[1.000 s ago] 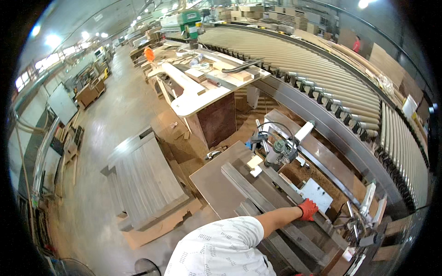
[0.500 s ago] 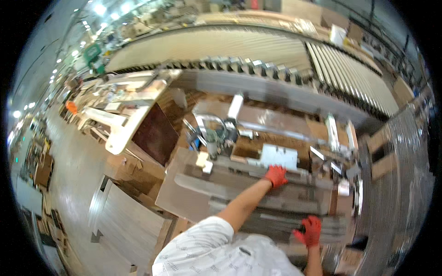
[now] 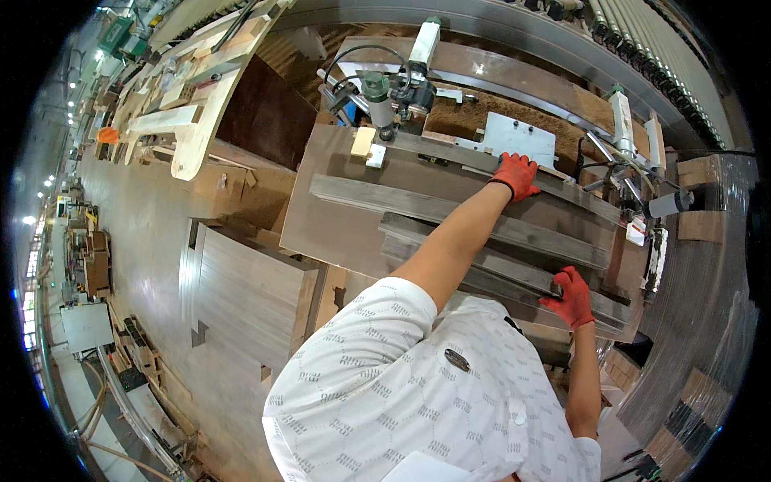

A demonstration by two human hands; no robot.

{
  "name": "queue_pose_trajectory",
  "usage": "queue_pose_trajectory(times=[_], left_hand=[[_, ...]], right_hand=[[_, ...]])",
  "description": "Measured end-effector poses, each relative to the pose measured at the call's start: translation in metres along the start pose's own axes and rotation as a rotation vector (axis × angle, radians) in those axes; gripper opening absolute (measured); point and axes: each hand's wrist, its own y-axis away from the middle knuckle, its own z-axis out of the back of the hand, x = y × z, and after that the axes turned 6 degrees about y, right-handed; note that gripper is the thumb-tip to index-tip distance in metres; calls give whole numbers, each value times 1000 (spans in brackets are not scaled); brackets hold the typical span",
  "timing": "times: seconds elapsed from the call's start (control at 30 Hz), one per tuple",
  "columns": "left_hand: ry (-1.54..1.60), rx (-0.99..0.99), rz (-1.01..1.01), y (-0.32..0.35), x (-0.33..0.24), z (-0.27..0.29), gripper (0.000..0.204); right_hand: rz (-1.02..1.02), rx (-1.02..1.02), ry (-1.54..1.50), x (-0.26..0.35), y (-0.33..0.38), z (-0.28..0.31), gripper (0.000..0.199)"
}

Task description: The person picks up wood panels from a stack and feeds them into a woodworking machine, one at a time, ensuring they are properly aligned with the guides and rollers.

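Note:
Several long grey wooden planks (image 3: 450,210) lie stacked and staggered on a brown worktable (image 3: 321,217). My left hand (image 3: 514,175), in a red glove, reaches far forward and grips the farthest plank (image 3: 450,153) where it lies against the drilling machine. My right hand (image 3: 572,296), also in a red glove, clasps the near edge of a lower plank (image 3: 498,281) at the right of the stack. My white patterned shirt hides the near ends of the planks.
A drilling machine (image 3: 385,92) with hoses and a white plate (image 3: 518,138) stands behind the table. A roller conveyor (image 3: 642,40) runs along the back. A pallet of grey panels (image 3: 249,293) sits on the floor at the left. Stacked wrapped goods (image 3: 707,265) stand at the right.
The view has swung down and right over the table. My left hand has stayed on the far plank, and my right hand has come into view and onto the near plank.

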Motion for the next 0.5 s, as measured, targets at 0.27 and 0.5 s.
queue_pose_trajectory(times=[0.27,0.5], left_hand=[[18,-14,3,-10,2,2,78],[31,-52,-37,-4,8,4,74]], right_hand=[[226,-83,130,-26,9,-33,63],[63,94,206,38,-6,5,82]])
